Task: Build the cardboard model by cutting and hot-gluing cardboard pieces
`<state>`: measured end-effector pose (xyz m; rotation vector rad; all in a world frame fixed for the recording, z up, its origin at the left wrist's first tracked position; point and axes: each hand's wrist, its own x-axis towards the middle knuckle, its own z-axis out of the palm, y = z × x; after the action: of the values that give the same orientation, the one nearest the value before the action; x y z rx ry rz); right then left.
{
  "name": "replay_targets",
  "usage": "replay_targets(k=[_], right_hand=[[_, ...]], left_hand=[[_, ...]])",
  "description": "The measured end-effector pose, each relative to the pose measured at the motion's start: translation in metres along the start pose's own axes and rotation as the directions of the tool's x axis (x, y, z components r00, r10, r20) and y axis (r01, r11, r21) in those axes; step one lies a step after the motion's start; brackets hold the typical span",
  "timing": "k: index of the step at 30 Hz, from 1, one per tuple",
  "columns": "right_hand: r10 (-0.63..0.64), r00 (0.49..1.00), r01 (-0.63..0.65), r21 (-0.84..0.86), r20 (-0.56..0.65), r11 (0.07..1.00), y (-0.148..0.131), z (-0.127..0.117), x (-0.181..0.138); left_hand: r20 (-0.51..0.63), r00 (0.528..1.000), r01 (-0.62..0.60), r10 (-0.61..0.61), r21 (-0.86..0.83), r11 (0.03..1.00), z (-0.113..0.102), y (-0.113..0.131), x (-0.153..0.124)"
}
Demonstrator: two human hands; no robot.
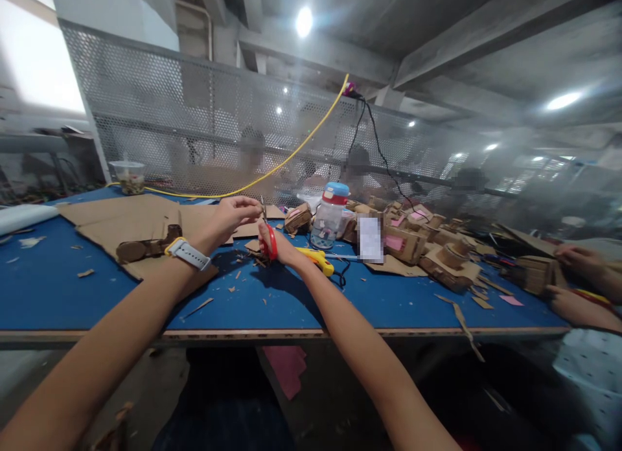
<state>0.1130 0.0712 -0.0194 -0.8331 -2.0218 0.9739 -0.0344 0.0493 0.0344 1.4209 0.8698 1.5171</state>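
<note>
My right hand (279, 245) is closed round the red handles of a pair of scissors (273, 242), whose blades point up and away from me. Close to the blades, my left hand (236, 214) has its fingertips pinched together; whatever sits between them is too small to make out. A watch with a pale strap (189, 253) is on the left wrist. Cardboard scraps (260, 256) lie beneath the scissors. Behind my left forearm, a small brown cardboard construction (146, 247) rests on a large cardboard sheet (111, 212).
A yellow glue gun (318, 260) lies right of my hands, near a clear bottle with a blue lid (328, 218). Several cardboard models (447, 253) are heaped farther right. Another person's hands (576, 282) hold cardboard at the far right. A plastic tub (130, 177) stands back left.
</note>
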Motion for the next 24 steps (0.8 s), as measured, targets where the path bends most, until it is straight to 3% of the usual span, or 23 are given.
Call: replay_targets(k=[24], right_hand=[[-0.056,0.998,0.054,-0.101,-0.016,0.993,0.0033,0.0002,0.0015]], left_hand=[[-0.041,0.999,-0.014,0.014,0.013,1.000,0.0040,0.0006,-0.0018]])
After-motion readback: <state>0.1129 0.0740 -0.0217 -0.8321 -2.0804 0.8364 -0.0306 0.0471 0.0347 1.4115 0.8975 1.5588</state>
